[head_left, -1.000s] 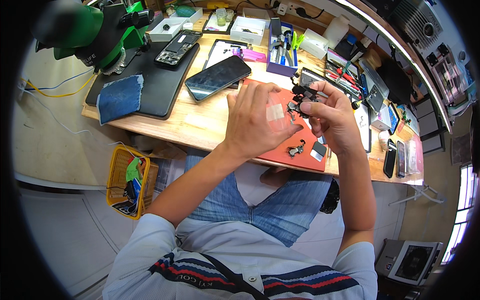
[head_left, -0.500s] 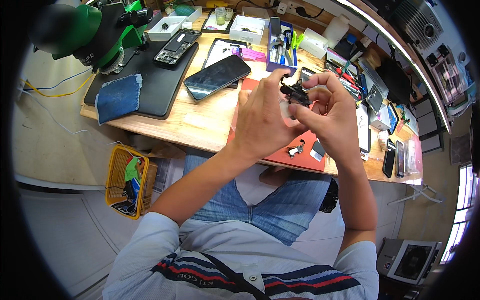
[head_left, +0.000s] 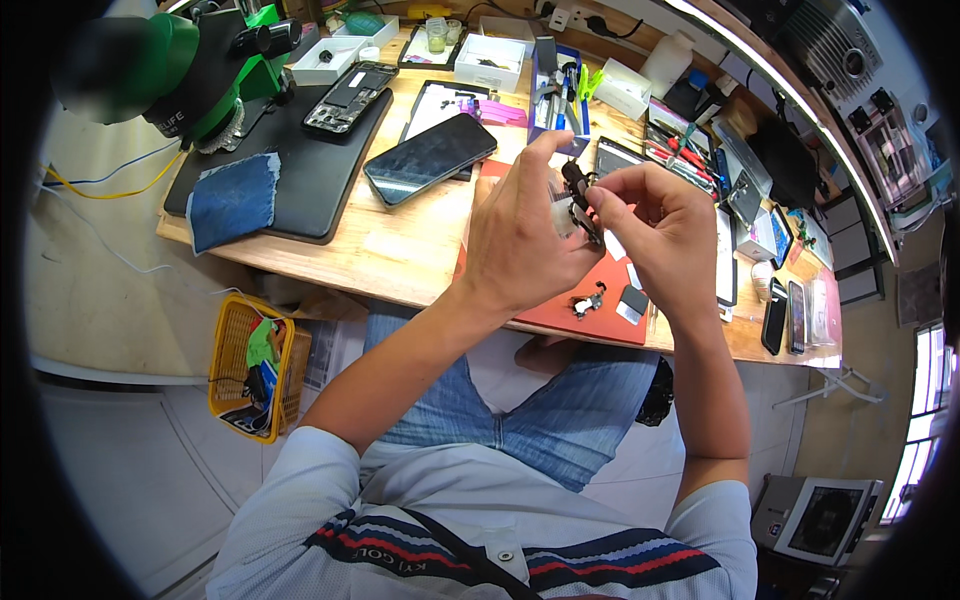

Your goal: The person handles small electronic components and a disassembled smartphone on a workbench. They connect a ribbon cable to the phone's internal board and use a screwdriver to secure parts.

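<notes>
Both my hands are raised over the red mat [head_left: 560,312] at the front of the wooden bench. Between them is a small, dark, irregular part [head_left: 577,178], apparently a phone component. My left hand [head_left: 515,235] holds it from the left, index finger and thumb curved round it, with something clear and whitish inside its grip. Thumb and fingertips of my right hand [head_left: 660,220] pinch the part's right side. On the mat beneath lie another small black-and-silver part [head_left: 588,300] and a little grey-and-white piece [head_left: 632,303].
A dark phone [head_left: 430,160] lies left of my hands. Beyond it, an opened phone [head_left: 350,97] rests on a black pad [head_left: 325,190] with a blue cloth [head_left: 235,200], beside a green microscope [head_left: 150,75]. Tool boxes and screwdrivers crowd the back right. A yellow basket [head_left: 290,385] stands below.
The dark part has been turned and now stands more upright and narrow between my hands. My right fingers have drawn together into a tighter pinch. The view has shifted slightly.
</notes>
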`<state>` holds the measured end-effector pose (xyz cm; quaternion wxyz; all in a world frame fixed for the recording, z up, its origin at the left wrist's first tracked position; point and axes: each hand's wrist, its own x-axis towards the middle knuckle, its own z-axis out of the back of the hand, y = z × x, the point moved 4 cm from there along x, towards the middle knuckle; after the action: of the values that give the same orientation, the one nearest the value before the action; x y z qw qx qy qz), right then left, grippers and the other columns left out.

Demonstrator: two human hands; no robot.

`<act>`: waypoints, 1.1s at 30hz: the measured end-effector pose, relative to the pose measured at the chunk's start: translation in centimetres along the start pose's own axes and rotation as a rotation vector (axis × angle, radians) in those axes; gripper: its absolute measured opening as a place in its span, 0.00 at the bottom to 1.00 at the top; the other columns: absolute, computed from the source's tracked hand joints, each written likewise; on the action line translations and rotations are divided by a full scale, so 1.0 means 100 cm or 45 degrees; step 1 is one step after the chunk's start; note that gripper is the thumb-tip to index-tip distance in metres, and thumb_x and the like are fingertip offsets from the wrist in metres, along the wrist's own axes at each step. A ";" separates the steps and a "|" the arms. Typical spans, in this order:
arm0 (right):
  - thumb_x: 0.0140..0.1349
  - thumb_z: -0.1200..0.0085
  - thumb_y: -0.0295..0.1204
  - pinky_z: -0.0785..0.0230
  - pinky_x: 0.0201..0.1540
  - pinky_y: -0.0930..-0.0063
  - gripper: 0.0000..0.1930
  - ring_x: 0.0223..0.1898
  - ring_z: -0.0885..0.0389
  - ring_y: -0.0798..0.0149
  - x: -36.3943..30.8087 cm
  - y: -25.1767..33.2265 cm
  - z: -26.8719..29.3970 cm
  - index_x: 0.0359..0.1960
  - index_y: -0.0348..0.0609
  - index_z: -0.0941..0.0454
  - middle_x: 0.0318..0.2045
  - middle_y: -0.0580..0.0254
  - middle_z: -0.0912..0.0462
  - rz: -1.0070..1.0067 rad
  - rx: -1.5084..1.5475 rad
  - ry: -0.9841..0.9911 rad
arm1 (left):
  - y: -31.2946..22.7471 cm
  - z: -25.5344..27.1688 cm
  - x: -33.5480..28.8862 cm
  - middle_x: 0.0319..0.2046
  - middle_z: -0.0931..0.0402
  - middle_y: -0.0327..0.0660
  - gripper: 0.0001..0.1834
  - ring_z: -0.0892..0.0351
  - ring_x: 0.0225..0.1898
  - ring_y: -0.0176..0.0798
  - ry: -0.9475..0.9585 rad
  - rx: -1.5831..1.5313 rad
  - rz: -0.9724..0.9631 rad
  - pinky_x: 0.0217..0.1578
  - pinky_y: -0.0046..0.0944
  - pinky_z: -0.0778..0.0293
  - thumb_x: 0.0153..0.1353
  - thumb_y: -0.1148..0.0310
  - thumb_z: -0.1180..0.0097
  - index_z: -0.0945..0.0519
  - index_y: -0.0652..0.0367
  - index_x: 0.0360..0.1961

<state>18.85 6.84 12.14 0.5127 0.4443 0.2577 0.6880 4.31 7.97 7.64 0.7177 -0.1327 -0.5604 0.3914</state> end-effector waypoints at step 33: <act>0.63 0.36 0.32 0.34 0.22 0.86 0.11 0.22 0.24 0.80 0.020 0.031 0.030 0.35 0.34 0.16 0.26 0.63 0.15 0.083 0.305 -0.077 | 0.001 -0.008 0.029 0.32 0.23 0.40 0.34 0.21 0.32 0.34 -0.007 -0.447 -0.015 0.32 0.35 0.24 0.46 0.64 0.23 0.27 0.59 0.52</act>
<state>19.88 7.34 16.74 0.4410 0.5311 0.3078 0.6548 5.22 10.27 9.36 0.6842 -0.2516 -0.6230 0.2836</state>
